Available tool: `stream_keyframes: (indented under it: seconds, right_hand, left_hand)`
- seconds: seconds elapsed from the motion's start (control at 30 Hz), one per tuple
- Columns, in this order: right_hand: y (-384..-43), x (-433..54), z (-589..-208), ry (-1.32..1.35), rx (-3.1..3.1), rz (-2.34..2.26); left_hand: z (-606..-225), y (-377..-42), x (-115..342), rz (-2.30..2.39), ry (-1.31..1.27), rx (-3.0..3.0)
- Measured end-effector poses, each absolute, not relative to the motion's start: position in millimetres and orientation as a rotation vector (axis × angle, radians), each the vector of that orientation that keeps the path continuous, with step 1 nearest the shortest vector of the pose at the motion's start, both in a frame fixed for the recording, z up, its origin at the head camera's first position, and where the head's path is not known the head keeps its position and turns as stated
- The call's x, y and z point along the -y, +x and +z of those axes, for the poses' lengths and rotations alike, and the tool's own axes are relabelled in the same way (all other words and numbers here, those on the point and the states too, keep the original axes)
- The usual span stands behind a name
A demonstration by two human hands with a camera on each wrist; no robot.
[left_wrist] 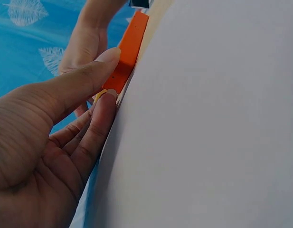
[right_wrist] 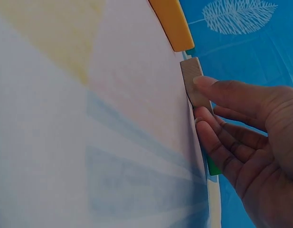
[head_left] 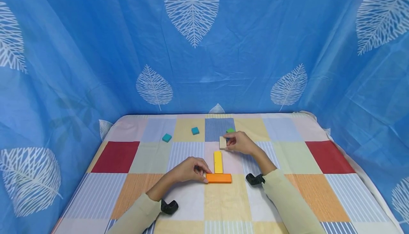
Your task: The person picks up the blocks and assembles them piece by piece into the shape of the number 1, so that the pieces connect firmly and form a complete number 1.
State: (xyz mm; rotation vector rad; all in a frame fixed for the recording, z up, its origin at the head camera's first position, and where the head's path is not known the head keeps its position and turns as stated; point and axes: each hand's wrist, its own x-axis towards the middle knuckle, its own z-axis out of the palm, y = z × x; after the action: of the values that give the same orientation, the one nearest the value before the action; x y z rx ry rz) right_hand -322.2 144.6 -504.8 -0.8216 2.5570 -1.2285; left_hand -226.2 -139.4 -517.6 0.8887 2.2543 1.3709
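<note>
My left hand (head_left: 190,170) holds the left end of a long orange block (head_left: 220,178) between thumb and fingers. In the left wrist view the thumb lies on the orange block and the index fingertip is at its near end. A yellow block (head_left: 218,162) extends away from the orange one, forming an upside-down T. Just beyond its far end, my right hand (head_left: 241,142) pinches a plain wooden block (head_left: 222,143) by its right side. The right wrist view shows a narrow gap between the wooden block (right_wrist: 193,78) and the yellow one (right_wrist: 174,23).
A green block (head_left: 230,130) lies behind the right hand, which partly covers it. Two teal blocks, one nearer the middle (head_left: 195,130) and one farther left (head_left: 167,137), lie toward the back. Blue leaf-print curtains (head_left: 223,67) enclose the patchwork-covered table (head_left: 153,157).
</note>
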Motion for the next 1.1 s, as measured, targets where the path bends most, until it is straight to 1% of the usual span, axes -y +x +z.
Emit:
stream_keyframes:
  seconds: [0.17,0.5,1.1]
  right_hand:
    - [-322.1,-143.1,-502.7,-0.770,-2.584,-1.225]
    - [-321.4,-141.7,-506.5,-0.576,-2.664,-1.405]
    - [-317.5,-128.5,-505.6,-0.445,-2.494,-1.489]
  left_hand:
    - [-517.9,-227.6,139.2,1.374,0.890,-2.249]
    - [-518.0,-228.6,137.7,1.372,0.892,-2.260]
    - [-518.6,-226.1,140.5,1.375,0.877,-2.254]
